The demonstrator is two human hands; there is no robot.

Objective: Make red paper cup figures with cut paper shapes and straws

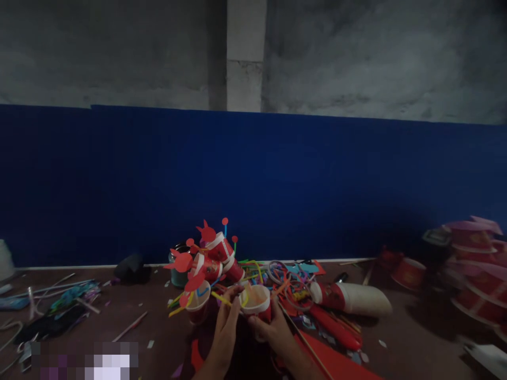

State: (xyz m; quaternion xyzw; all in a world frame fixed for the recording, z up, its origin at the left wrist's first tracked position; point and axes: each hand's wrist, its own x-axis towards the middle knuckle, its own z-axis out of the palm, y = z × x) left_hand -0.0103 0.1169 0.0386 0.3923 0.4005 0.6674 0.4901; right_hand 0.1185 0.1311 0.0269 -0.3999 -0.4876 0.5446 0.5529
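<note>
A red paper cup with a white rim (260,295) stands upright, its open mouth facing me. My right hand (273,326) wraps round its lower front and right side. At the left rim, my left hand (228,315) is closed, with its fingers on a yellow bendy straw (221,298) that crosses the rim into the cup. An orange strip (280,287) sticks out on the cup's right. Just left of my hands stands another red cup (197,307) with a red paper circle (195,281) and straws. More decorated cups (208,268) are piled behind it.
A long stack of cups (350,298) lies on its side at right, near a red tool-like object (336,328). Red paper (336,364) lies at the front. Further right are piled red cups (479,285). Straws and scraps (71,301) litter the left. A blue panel (253,184) stands behind.
</note>
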